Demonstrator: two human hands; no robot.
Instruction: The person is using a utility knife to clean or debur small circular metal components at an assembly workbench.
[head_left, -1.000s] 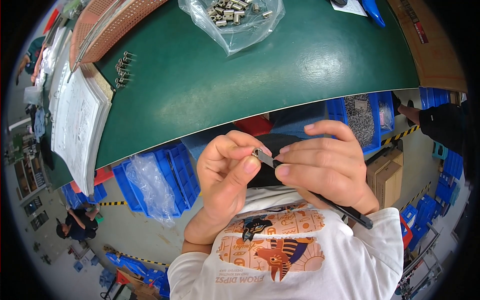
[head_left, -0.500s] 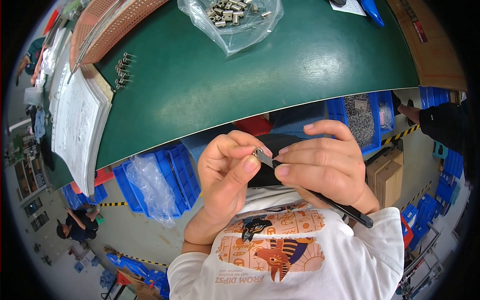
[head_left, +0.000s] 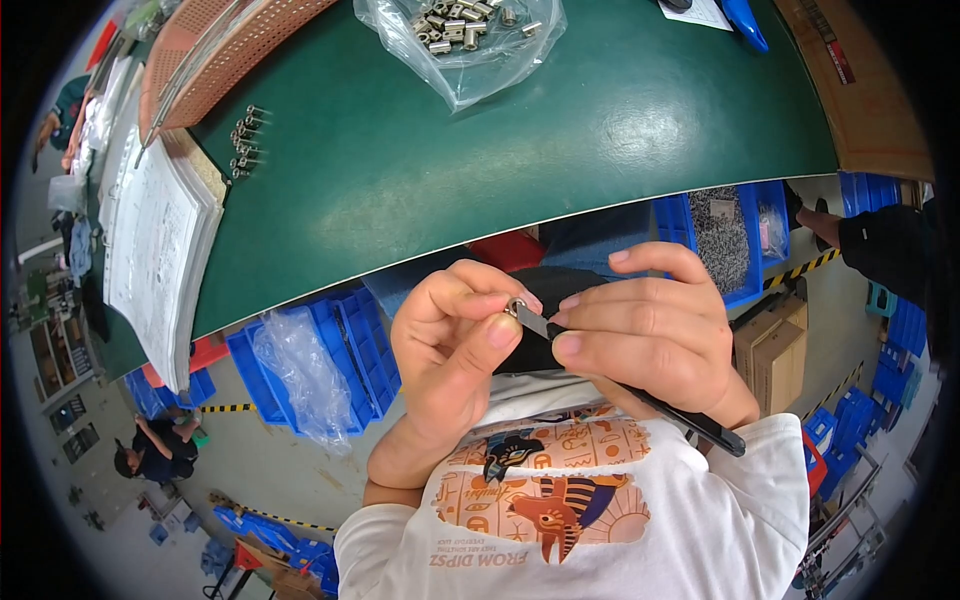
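Shiny metal is seen on the part (head_left: 514,305) in the left hand (head_left: 448,335), duller metal on the blade (head_left: 533,320) in the right hand (head_left: 650,330), gloss on the tabletop (head_left: 400,190) beyond.

"Here's the knife (head_left: 690,420), slim and black in the handle, held at a slant, butt end out at four o'clock!"

"And the blade (head_left: 534,321) is bare, flat and grey, aiming up toward ten o'clock. What's at its tip?"

"A small metal piece (head_left: 515,306), silvery, shiny, rounded at the rim, held almost dead centre and mostly covered!"

"Are they meeting?"

"Blade's right up against it, coming in from four o'clock! Whether the tip goes inside, I can't tell from here."
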